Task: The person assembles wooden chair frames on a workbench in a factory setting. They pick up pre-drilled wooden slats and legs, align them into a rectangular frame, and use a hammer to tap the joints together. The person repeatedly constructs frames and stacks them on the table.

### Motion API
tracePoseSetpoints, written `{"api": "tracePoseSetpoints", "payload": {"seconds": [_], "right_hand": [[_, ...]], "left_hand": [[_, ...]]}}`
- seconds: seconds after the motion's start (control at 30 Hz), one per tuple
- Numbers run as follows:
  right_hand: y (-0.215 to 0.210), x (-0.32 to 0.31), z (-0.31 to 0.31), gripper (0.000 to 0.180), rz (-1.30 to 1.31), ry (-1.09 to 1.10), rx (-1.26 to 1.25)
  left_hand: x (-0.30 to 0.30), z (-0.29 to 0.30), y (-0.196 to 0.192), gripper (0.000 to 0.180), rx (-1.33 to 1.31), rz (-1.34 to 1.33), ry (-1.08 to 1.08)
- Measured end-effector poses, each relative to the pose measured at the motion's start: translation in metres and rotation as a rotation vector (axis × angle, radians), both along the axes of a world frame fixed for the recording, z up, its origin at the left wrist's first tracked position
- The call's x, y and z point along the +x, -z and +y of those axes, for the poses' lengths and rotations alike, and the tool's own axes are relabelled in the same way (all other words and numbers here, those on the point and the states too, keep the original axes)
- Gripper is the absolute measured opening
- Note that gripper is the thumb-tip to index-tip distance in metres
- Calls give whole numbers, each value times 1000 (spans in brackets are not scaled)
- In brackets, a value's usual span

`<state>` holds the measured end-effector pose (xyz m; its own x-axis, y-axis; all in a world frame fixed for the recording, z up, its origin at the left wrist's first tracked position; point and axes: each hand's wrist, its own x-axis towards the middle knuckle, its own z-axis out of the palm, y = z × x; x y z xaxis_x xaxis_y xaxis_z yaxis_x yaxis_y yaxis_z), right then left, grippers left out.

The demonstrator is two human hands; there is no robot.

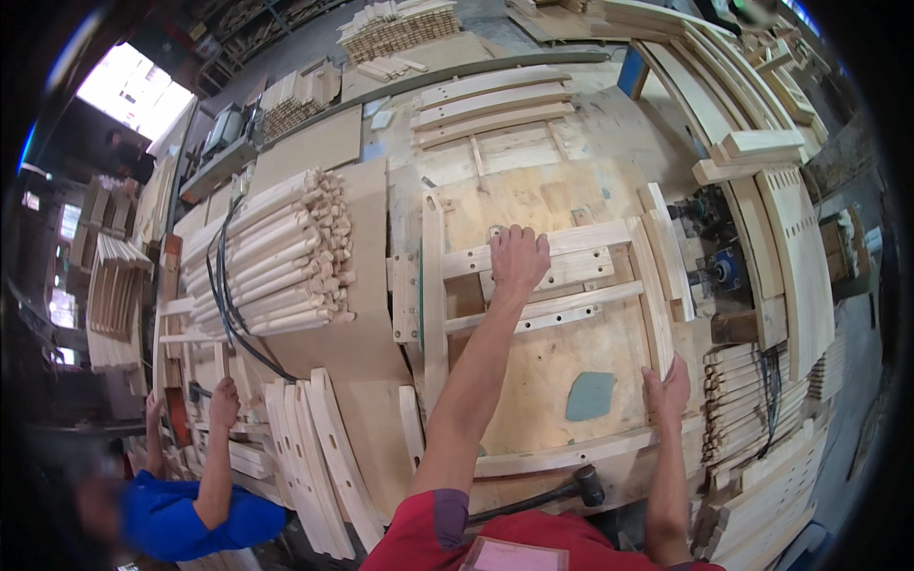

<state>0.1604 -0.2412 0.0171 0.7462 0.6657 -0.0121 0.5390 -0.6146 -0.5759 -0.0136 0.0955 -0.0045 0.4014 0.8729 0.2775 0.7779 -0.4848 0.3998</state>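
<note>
We see a wooden frame [435,295] lying on the tabletop [528,395], the left hand [520,257] clasping its upper crossbar [595,235] and the right hand [668,388] grasping its right rail [650,300] near the lower end, seemingly to steady it.

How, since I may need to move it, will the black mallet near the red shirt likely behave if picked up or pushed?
The mallet is probably head-heavy, since its bulky head sits at one end of a slim handle. The straight handle looks stiff. Pushed sideways, the mallet may pivot around that thick head.
</note>
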Motion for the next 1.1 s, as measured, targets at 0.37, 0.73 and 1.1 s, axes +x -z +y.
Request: {"api": "tracePoseSetpoints", "payload": {"seconds": [0.37,0.73,1.1], "right_hand": [[-7,0,6,54,251,108,89],[-8,-3,6,54,-41,1,-64],[-13,-3,3,46,49,-5,4]], "left_hand": [[-1,6,2,28,75,-56,44],[-5,-7,-6,34,40,19,-24],[-36,-238,-23,43,16,153,513]]}}
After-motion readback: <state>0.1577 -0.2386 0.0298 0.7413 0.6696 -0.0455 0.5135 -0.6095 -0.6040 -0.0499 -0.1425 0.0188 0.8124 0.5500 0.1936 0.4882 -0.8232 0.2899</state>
